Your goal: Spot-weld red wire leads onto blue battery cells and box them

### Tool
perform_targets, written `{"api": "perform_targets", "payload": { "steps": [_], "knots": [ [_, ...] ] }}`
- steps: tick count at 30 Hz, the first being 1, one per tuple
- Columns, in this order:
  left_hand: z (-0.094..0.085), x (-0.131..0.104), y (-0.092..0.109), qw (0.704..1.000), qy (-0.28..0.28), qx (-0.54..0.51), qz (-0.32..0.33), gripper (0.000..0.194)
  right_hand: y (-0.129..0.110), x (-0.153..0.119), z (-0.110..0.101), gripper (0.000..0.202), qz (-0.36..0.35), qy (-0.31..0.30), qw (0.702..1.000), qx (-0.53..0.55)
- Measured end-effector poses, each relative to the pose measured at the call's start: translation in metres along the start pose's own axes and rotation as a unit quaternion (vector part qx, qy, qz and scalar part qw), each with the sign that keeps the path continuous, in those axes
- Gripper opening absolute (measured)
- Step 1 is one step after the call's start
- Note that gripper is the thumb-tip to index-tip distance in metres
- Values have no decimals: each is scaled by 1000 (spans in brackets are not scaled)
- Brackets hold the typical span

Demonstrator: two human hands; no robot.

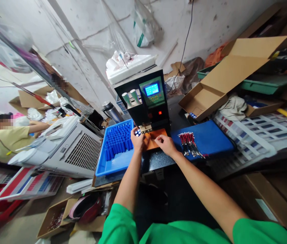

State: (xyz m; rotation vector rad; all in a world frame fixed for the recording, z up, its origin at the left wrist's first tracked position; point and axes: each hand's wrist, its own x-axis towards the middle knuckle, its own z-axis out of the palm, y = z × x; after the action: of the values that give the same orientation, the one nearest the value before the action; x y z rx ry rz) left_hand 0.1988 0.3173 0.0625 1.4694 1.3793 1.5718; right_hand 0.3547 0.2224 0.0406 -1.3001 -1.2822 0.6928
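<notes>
A black machine (143, 112) with a lit blue display stands in front of me. At its lower front, my left hand (137, 139) is closed on a blue cell pack with pale round ends (138, 133). My right hand (164, 143) is beside it over the orange work plate (154, 138), fingers pinched; what they hold, if anything, is too small to make out. To the left, a blue tray (115, 167) holds rows of blue cylinders (118, 140). On the right, red and black wire leads (189, 145) lie on a blue box (210, 139).
A metal flask (112, 112) stands behind the tray. An open cardboard box (205, 98) and a white plastic crate (250, 135) are at the right. A grey air cooler (79, 149) stands at the left, with a person in yellow (6, 142) beyond it.
</notes>
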Motion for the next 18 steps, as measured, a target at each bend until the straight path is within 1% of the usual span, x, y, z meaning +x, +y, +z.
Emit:
{"api": "perform_targets", "payload": {
  "steps": [3, 5, 6, 8, 11, 14, 18],
  "knots": [
    [-2, -6, 0, 1000, 6, -3, 1, 62, 1, 0, 0, 30, 3, 2, 1000, -4],
    [-5, -14, 0, 1000, 28, 11, 0, 70, 0, 0, 0, 30, 5, 4, 1000, -1],
    [-7, -20, 0, 999, 42, 26, 3, 71, 0, 0, 0, 30, 6, 5, 1000, 1],
    [-11, -31, 0, 996, 65, 65, 15, 64, -1, 0, 0, 29, 9, 6, 1000, 6],
    [-13, -43, 2, 988, 83, 125, 23, 46, -3, 0, 0, 29, 15, 7, 1000, 8],
    [-12, -43, 4, 984, 91, 151, 13, 32, -5, -1, -1, 29, 15, 5, 1000, 11],
    [-12, -39, 6, 985, 81, 150, -1, 20, -4, -1, -2, 28, 14, 4, 1000, 6]
  ]
}}
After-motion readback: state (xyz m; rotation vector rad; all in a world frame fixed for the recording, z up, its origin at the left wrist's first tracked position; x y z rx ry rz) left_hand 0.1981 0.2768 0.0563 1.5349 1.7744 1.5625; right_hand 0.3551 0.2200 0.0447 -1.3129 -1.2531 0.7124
